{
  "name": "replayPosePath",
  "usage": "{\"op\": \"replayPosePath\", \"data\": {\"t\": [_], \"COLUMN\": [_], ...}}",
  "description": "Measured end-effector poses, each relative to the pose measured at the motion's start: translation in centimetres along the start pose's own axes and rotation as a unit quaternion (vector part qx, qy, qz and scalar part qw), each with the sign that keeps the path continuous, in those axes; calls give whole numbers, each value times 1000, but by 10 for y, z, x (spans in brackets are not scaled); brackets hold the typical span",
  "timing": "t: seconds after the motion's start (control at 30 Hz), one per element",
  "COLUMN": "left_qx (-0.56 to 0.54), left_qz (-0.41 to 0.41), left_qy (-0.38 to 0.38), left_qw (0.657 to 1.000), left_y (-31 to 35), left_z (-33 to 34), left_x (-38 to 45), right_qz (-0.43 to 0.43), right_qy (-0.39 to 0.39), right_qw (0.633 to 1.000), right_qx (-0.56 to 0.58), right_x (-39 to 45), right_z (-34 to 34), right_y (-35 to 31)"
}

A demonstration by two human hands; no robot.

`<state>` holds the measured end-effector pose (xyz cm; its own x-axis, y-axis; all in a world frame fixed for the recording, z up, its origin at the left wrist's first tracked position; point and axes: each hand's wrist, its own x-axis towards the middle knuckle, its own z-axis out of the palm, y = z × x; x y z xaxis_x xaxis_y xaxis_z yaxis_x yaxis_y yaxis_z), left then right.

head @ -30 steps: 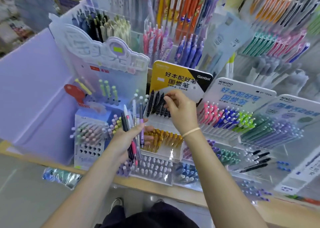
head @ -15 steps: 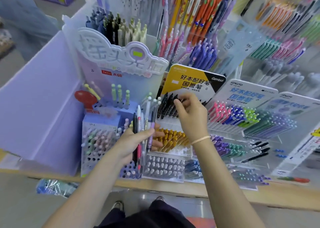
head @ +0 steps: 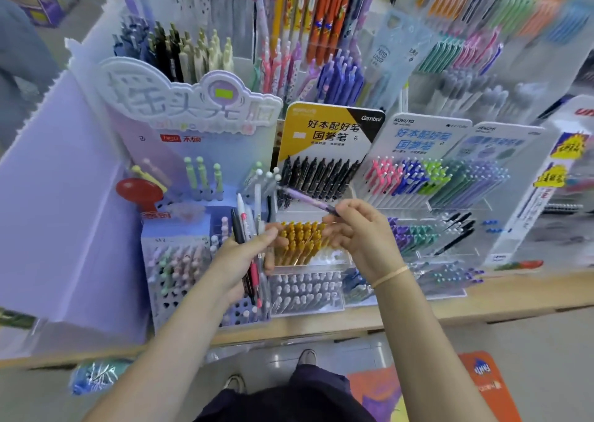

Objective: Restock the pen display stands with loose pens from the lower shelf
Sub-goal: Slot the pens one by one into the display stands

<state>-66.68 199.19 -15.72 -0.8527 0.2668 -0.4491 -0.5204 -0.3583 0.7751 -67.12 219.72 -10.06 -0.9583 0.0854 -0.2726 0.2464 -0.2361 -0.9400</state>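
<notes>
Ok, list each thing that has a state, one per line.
Left hand: grips a bundle of pens, upright.
Right hand: pinches a purple pen, tilted.
Black pen row: slots filled.
Yellow pen tray: filled.

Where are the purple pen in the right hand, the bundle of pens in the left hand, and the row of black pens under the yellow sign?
purple pen (head: 305, 199): head view, middle of its barrel.
bundle of pens (head: 245, 225): head view, barrels just above the left hand.
row of black pens (head: 321, 176): head view, barrels at mid-row.
</notes>
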Motion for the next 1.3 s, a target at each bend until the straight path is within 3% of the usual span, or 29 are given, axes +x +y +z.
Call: {"op": "replayPosePath", "data": {"t": [0.23, 0.4, 0.6, 0.7, 1.0, 1.17, 1.3], "left_qx": [29, 41, 139, 178, 195, 139, 126], "left_qz": [-10, -15, -20, -8, -1, -59, -100], "left_qy": [49, 19, -113, -172, -213, -110, -102], "left_qw": [998, 999, 984, 969, 957, 982, 982], "left_y": [-11, -18, -29, -39, -113, -163, -189], "left_z": [24, 38, 71, 101, 260, 377, 441], "left_x": [10, 8, -3, -9, -11, 10, 18], "right_qz": [3, 9, -46, -50, -41, -104, -146], "right_qy": [-42, -46, 31, 28, 24, 144, 246], "right_qw": [989, 986, 986, 989, 999, 984, 958], "right_qx": [-139, -160, -155, -137, -24, 18, 21], "right_x": [-31, -45, -56, -62, -112, -134, -133], "right_z": [-4, -14, -54, -82, -248, -382, -471], "right_y": [41, 49, 25, 11, -19, -46, -63]}}
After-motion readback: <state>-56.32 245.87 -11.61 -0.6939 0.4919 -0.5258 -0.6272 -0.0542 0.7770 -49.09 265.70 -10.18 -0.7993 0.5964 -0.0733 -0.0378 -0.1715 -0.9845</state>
